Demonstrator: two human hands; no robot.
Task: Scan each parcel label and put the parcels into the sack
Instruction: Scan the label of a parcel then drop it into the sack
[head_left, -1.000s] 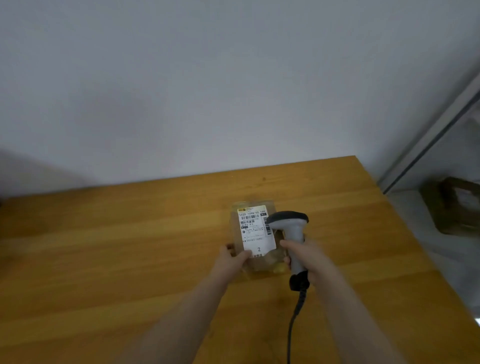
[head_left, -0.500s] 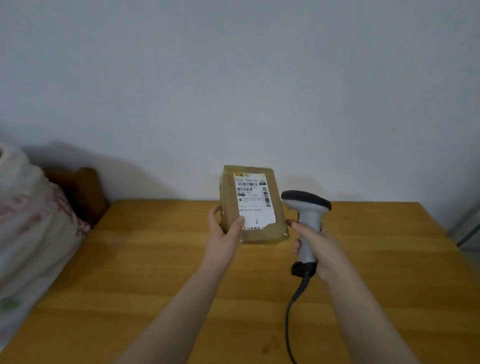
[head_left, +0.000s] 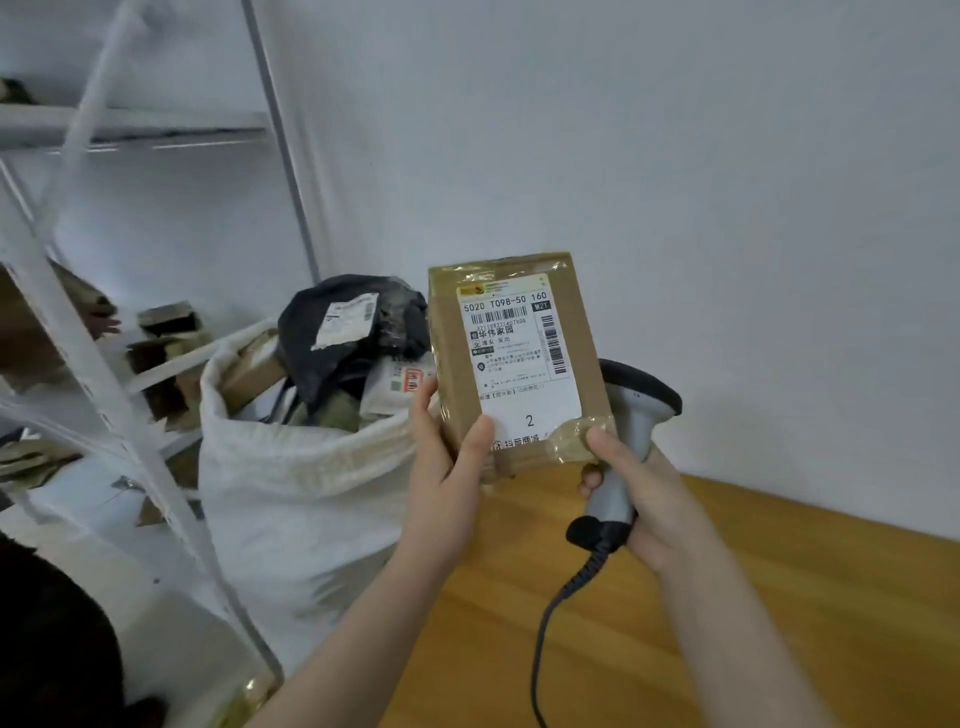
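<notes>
Left hand (head_left: 447, 467) pinches brown taped cardboard parcel (head_left: 514, 364) upright over left edge of wooden tabletop (head_left: 779, 597), beside white woven sack (head_left: 291, 493) | right hand (head_left: 644, 493) wraps grey barcode scanner (head_left: 634, 410) | risk: sack heaped full, parcel may slide off.

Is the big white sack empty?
No, the white sack is stuffed with parcels, and a black bag sits piled on top.
</notes>
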